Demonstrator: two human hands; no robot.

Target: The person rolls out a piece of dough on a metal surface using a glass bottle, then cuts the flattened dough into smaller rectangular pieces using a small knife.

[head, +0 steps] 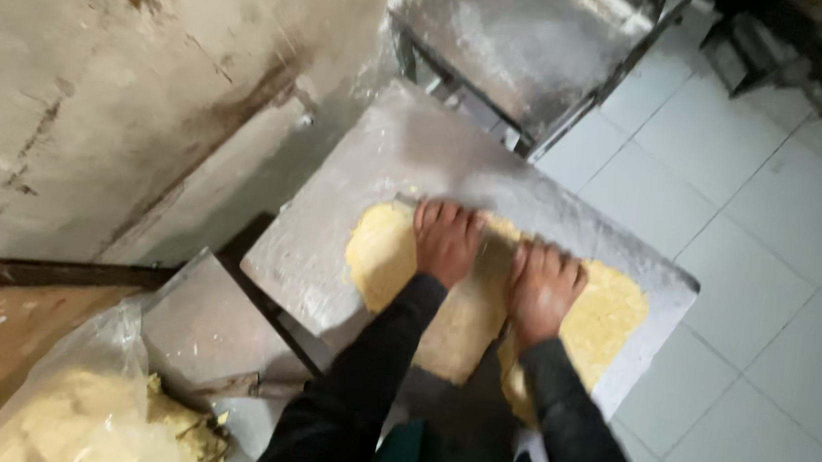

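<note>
Left hand (447,242) and right hand (543,289), palms flat and ungripping, press the flattened yellow dough sheet (384,254) against the floured grey metal board (388,158); apply even pressure.

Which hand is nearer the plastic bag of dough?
Left. The left hand presses the dough sheet on the side toward the plastic bag; the right hand is farther off.

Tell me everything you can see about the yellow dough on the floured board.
The yellow dough is a flattened, uneven sheet, pale yellow and crumbly-looking at its edges. It lies on a flour-dusted grey board. The left hand and right hand both press palm-down on its middle, fingers spread, covering part of it.
</note>
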